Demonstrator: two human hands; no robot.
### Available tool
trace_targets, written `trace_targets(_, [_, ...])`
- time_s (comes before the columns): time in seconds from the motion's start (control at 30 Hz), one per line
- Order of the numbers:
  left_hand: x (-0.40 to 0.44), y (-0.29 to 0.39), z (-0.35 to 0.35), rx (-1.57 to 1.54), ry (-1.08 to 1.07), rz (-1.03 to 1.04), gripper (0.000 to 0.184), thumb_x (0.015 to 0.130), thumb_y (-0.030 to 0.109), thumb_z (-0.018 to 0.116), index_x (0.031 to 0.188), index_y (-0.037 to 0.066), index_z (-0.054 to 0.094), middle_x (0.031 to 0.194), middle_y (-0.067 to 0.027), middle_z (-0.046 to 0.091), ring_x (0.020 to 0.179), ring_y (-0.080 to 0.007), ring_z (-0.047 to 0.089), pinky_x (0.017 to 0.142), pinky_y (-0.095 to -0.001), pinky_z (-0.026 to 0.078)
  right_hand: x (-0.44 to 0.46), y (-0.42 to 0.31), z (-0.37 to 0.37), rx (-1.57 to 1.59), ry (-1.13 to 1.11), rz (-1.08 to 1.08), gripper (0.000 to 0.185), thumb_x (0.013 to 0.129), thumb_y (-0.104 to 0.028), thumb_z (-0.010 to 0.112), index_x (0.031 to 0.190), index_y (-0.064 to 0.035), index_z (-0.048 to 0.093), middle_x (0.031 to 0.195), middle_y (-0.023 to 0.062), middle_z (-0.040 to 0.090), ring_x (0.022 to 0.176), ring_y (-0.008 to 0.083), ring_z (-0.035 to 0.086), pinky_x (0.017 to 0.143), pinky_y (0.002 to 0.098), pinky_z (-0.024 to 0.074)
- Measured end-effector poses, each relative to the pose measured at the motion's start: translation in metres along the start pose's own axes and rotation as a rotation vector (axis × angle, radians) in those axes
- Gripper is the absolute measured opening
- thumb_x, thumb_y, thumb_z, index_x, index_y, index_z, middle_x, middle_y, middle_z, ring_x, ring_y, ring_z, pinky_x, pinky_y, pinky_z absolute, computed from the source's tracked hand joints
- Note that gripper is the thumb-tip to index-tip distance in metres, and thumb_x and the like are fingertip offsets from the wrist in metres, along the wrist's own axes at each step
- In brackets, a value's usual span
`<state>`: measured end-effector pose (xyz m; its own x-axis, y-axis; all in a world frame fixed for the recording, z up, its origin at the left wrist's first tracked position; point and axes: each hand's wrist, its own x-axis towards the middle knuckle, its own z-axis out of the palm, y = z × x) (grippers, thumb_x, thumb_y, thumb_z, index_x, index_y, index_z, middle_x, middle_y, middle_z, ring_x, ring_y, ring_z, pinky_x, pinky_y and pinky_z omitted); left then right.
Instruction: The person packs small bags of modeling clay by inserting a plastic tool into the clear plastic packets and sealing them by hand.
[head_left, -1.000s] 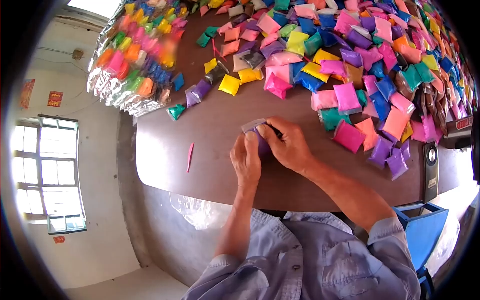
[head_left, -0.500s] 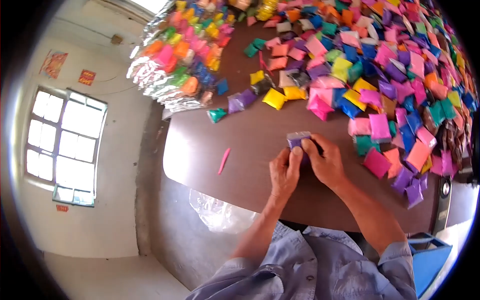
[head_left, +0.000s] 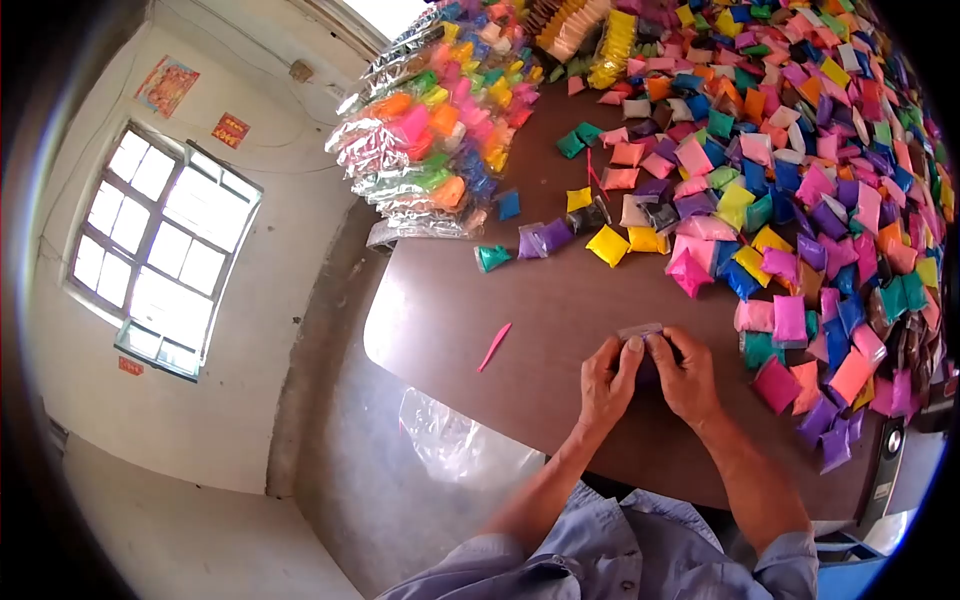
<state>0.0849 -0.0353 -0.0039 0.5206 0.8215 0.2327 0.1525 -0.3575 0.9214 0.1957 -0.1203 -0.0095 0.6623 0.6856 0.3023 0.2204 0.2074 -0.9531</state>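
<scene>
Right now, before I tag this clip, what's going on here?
A person's left hand and right hand grip a small packet together near the table's front edge; the hands hide most of it. A slim pink stick lies untouched to their left. Loose colourful packets spread across the far and right side, and a shiny stack of bagged packets stands at the far left.
</scene>
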Motion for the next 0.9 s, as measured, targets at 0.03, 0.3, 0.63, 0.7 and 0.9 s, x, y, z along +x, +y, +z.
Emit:
trace_targets(0.03, [-0.001, 0.007, 0.001, -0.058, -0.057, -0.023, 0.029, 0.103, 0.02, 0.065, 0.084, 0.0, 0.058, 0.066, -0.0021, 0.048, 0.066, -0.0055, 0.042, 0.054, -0.0289, 0.039, -0.001, -0.001, -0.001, 0.051, 0.016, 0.057, 0.016, 0.101, -0.012, 0.064, 0.093, 0.0021, 0.062, 0.076, 0.0107, 0.06, 0.07, 0.0134, 0.053, 0.063, 0.0328, 0.0463])
trace_targets(0.3, [-0.001, 0.005, -0.003, 0.055, -0.158, 0.018, 0.024, 0.104, 0.021, 0.063, 0.097, -0.002, 0.067, 0.07, -0.0011, 0.057, 0.068, -0.0075, 0.05, 0.058, -0.0296, 0.044, 0.001, -0.004, -0.001, 0.138, 0.056, 0.116, 0.015, 0.102, -0.012, 0.064, 0.097, 0.0016, 0.066, 0.082, 0.0044, 0.063, 0.076, 0.0084, 0.052, 0.067, 0.0287, 0.0477])
trace_targets(0.63, [-0.002, 0.009, -0.002, -0.051, -0.24, -0.056, 0.023, 0.101, 0.021, 0.068, 0.096, -0.002, 0.067, 0.07, -0.0021, 0.057, 0.069, -0.0069, 0.05, 0.057, -0.03, 0.044, 0.001, 0.004, -0.003, 0.16, 0.075, 0.171, 0.019, 0.104, -0.016, 0.063, 0.097, 0.0015, 0.067, 0.081, -0.0012, 0.061, 0.076, 0.0083, 0.052, 0.066, 0.0268, 0.0467])
trace_targets(0.7, [-0.002, 0.01, -0.003, 0.04, -0.257, -0.013, 0.022, 0.101, 0.02, 0.069, 0.095, -0.001, 0.066, 0.069, -0.0045, 0.058, 0.068, -0.0076, 0.05, 0.058, -0.0302, 0.045, 0.001, 0.003, -0.002, 0.178, 0.094, 0.175, 0.019, 0.104, -0.015, 0.063, 0.097, 0.0017, 0.067, 0.082, -0.0023, 0.062, 0.077, 0.0079, 0.052, 0.067, 0.0263, 0.0469])
trace_targets(0.9, [-0.003, 0.0, -0.001, 0.101, -0.136, 0.051, 0.018, 0.099, 0.014, 0.069, 0.091, -0.002, 0.063, 0.069, -0.0116, 0.059, 0.066, -0.0096, 0.051, 0.058, -0.0312, 0.045, 0.002, -0.002, -0.005, 0.275, 0.025, 0.232, 0.017, 0.103, -0.014, 0.063, 0.106, 0.0021, 0.068, 0.087, -0.0022, 0.064, 0.08, 0.0059, 0.056, 0.069, 0.0244, 0.0488])
